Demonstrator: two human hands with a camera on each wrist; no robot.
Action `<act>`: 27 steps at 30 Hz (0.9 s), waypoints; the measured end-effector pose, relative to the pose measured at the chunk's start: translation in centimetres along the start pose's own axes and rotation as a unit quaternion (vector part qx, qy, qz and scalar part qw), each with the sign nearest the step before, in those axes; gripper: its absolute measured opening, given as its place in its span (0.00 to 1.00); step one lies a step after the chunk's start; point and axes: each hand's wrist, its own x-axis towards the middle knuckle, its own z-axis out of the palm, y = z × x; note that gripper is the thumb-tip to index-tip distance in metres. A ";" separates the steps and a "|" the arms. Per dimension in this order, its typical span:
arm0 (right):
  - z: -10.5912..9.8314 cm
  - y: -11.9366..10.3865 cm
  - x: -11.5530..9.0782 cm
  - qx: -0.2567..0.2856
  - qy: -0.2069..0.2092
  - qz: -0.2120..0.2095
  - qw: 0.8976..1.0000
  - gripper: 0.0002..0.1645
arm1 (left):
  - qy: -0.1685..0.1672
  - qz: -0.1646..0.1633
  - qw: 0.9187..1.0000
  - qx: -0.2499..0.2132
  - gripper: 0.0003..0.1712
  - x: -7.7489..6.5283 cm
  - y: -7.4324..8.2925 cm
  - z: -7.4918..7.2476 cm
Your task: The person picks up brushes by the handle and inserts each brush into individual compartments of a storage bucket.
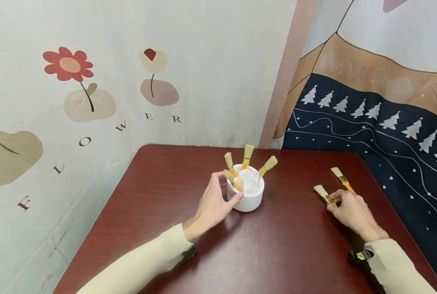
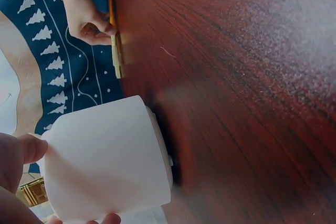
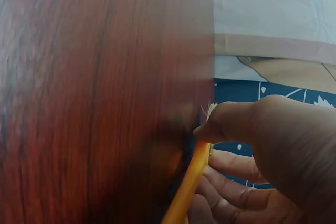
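A white round brush holder (image 1: 254, 201) with compartments stands on the table. Several flat paintbrushes (image 1: 247, 153) lean in it, bristles up. My left hand (image 1: 214, 201) grips the holder's left side, thumb at the front and fingers behind; the left wrist view shows the holder's smooth wall (image 2: 105, 156) between them. Off to the right, my right hand (image 1: 353, 212) pinches a paintbrush (image 1: 320, 191) near its metal band, bristles pointing away to the left. Its orange handle (image 3: 188, 182) runs close along the table in the right wrist view; whether it touches, I cannot tell.
Another paintbrush (image 1: 340, 177) with an orange handle lies just beyond my right hand, partly covered by it. The dark red table (image 1: 159, 196) ends at a printed flower curtain (image 1: 211, 81) behind and a navy tree-patterned cloth (image 1: 384, 159) on the right.
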 end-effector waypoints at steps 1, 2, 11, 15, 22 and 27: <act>0.0 -0.2 -0.1 0.001 0.004 0.001 1.000 0.20 | 0.000 0.001 1.000 0.000 0.46 0.0 0.0 0.0; 0.0 -0.3 -0.1 0.002 0.007 0.001 1.000 0.20 | 0.001 0.001 1.000 0.001 0.46 -0.1 0.1 0.0; -0.2 -2.4 -0.6 0.020 0.063 -0.035 0.997 0.24 | -0.008 0.014 1.000 0.007 0.47 -0.4 0.1 -0.3; -0.2 -3.4 -0.8 0.034 0.070 -0.051 0.996 0.27 | -0.010 0.020 1.000 0.018 0.48 -0.3 -0.1 -0.3; -0.3 -5.0 -1.1 0.052 0.091 -0.090 0.990 0.24 | -0.008 0.029 0.999 0.026 0.47 -0.2 -0.1 -0.6; -0.3 -5.9 -1.4 0.050 0.101 -0.120 0.986 0.22 | -0.010 0.034 0.999 0.032 0.46 -0.1 -0.2 -0.9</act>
